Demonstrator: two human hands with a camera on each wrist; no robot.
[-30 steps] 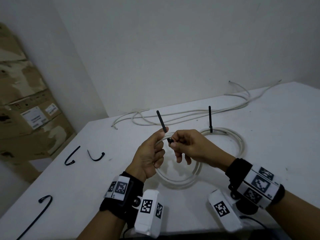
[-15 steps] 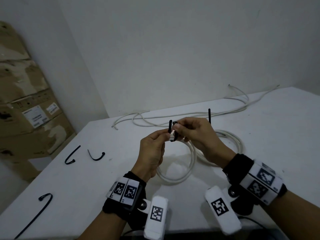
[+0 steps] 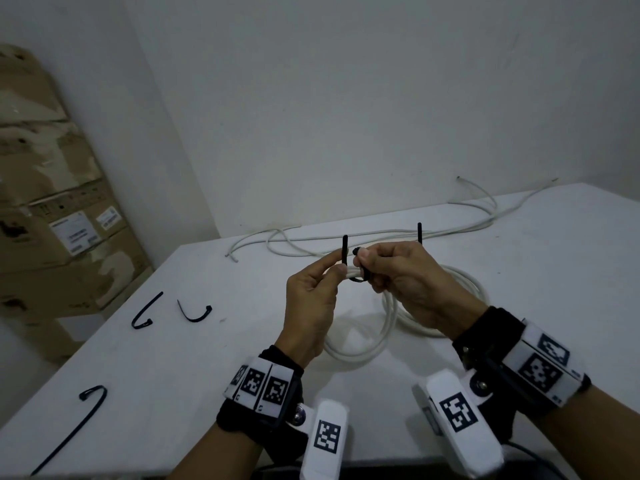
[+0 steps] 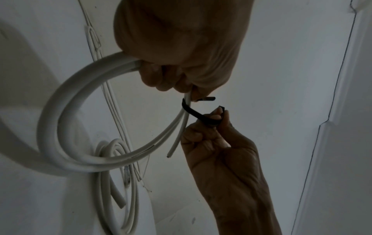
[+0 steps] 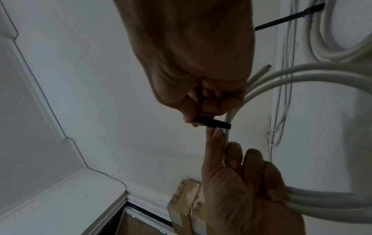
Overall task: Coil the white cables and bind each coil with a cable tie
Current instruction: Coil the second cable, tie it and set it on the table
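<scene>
I hold a white cable coil tilted up off the white table. My left hand grips the coil's top strands, and the tail of a black cable tie stands upright by its fingertips. My right hand pinches the head end of that tie, which is looped round the strands. A free cable end hangs below the loop. Behind lies a second coil with its own tie tail pointing up.
Loose white cables trail along the table's back edge by the wall. Three spare black ties lie on the left of the table. Cardboard boxes are stacked beyond the left edge.
Both hands rose with the coil. The tie's tail swung from a left lean to upright, and my right hand brought the tie's head up beside it.
</scene>
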